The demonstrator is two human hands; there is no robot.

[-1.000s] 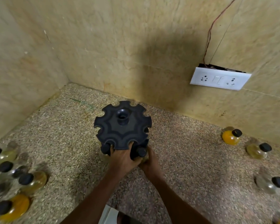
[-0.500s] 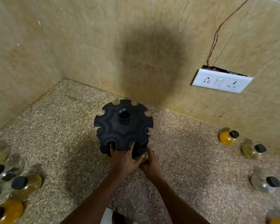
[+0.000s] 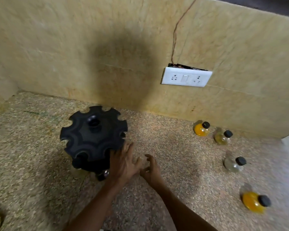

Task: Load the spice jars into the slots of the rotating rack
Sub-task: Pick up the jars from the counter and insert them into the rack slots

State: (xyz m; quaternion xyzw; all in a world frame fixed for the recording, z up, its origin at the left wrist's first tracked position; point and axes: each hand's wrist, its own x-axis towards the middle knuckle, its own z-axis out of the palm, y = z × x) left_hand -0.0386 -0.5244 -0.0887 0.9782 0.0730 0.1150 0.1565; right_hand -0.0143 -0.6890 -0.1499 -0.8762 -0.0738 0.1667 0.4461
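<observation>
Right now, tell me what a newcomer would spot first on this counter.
The black rack stands out first, left of centre on the speckled counter, with the open left hand at its near right edge and the right hand empty beside it. Next come four jars with black caps, scattered along the right side, two of them bright orange. A white socket plate hangs loose on the wall above.

Rack (image 3: 93, 137) left, loose jars (image 3: 201, 129) right
</observation>
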